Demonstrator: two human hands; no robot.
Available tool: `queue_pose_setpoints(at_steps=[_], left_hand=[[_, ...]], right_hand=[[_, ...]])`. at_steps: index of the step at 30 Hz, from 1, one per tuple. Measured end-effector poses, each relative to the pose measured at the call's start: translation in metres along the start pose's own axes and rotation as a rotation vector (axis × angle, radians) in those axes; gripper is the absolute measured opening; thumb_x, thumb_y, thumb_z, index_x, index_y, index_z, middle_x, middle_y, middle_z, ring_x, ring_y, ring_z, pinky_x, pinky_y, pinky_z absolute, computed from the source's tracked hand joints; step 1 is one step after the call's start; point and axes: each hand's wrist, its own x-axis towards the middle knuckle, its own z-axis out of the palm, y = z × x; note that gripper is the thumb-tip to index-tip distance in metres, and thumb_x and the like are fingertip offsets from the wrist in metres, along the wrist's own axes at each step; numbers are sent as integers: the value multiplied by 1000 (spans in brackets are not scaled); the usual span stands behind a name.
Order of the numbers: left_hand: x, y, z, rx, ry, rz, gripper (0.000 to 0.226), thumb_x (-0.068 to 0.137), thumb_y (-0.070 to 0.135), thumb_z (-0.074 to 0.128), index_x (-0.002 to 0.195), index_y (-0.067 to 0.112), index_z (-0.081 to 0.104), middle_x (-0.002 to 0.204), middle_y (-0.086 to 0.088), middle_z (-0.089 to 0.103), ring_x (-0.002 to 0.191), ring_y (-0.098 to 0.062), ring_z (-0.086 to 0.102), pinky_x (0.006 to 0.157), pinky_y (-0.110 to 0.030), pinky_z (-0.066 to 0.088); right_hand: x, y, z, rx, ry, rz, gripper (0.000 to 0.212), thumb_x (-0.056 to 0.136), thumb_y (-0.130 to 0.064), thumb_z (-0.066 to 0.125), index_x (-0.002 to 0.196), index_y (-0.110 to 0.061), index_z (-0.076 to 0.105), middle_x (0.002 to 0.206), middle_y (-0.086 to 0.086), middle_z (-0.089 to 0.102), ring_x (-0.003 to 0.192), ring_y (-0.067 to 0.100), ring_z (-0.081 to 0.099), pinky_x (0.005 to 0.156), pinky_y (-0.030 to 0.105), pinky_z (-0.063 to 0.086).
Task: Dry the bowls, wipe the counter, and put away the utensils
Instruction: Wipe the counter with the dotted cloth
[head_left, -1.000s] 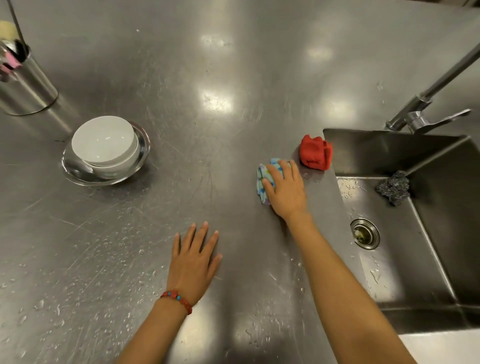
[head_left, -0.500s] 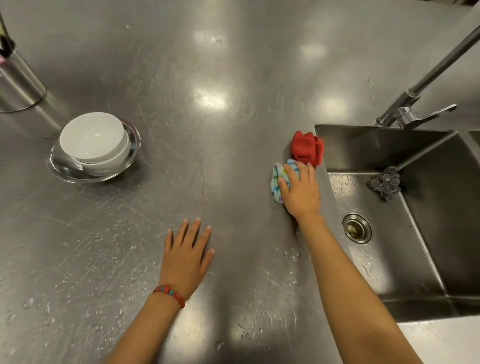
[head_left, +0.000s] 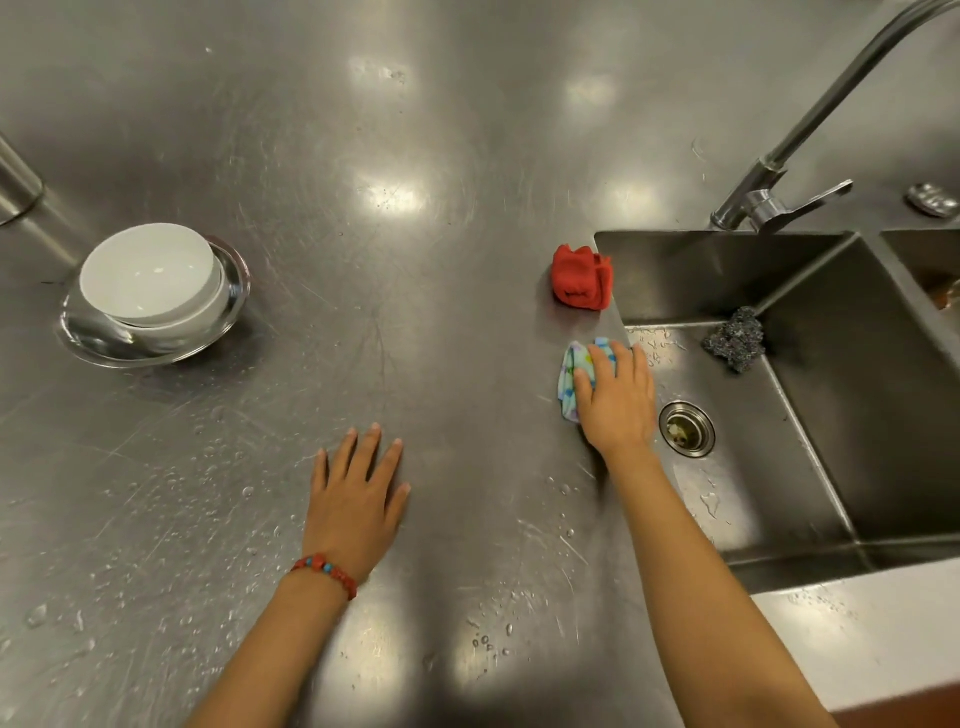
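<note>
Pale cloth (head_left: 571, 376) under right hand (head_left: 618, 400), seemingly lengthwise beside sink (head_left: 810, 415).

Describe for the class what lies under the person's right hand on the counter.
Under the right hand is a light blue patterned cloth, pressed flat on the steel counter beside the sink. Only its left edge shows; the hand covers the rest.

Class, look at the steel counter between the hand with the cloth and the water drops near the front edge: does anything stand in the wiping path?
Nothing visible does. The right hand presses the patterned cloth beside the sink; the counter toward the water drops is bare. The left hand and the red cloth lie aside.
</note>
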Motion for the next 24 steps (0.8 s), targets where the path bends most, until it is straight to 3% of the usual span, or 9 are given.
queue_pose_setpoints(at_steps=[3,6,10,13,17,19,22,24], left_hand=[[-5,3,0,-19,41,36,55,79,34,34,111,2,64,120,-26,60,109,-47,56,84,-63,44],[-15,8,7,-28,11,90,53,83,36,34,108,3,66,117,-25,62,105,-46,59,80,-63,47],[-28,11,19,19,-98,136,75,96,43,1,110,8,66,118,-20,64,106,-41,61,83,-59,47],[-29,10,19,27,-99,143,77,95,44,-1,111,9,66,119,-20,63,107,-41,60,84,-59,47],[-28,9,16,35,-80,159,77,95,46,1,111,8,66,119,-20,63,108,-42,59,85,-60,46],[-29,9,17,9,-76,164,71,95,46,7,112,7,65,120,-21,62,109,-43,58,87,-60,44],[-30,7,21,-21,-11,183,44,88,35,42,115,6,63,125,-22,58,114,-44,54,92,-61,40],[-30,6,23,-53,36,192,43,85,26,59,124,8,56,135,-21,50,125,-43,44,102,-59,32]], right_hand=[[-23,-10,2,27,-10,20,45,96,-35,36,138,-18,39,149,11,31,142,32,13,118,42,11],[-94,-20,7,103,-35,-62,41,94,-36,43,133,-22,45,146,7,37,141,32,20,115,44,21],[-168,-19,9,66,-59,-131,44,94,-44,33,132,-27,46,142,4,45,138,32,31,108,41,28],[-160,-10,5,82,-65,-175,47,94,-47,28,131,-26,48,141,5,45,137,31,31,108,40,30],[-106,16,1,94,-22,-69,41,95,-36,42,132,-21,47,144,10,39,140,31,21,112,43,24],[-82,28,-5,72,11,-5,42,95,-34,42,134,-18,46,144,12,38,141,32,19,115,42,19],[-77,29,-7,55,19,39,43,96,-34,40,135,-19,43,146,11,35,142,32,16,116,41,16],[-97,22,-6,56,20,54,43,95,-34,41,136,-20,43,146,10,35,142,31,15,117,41,15]])
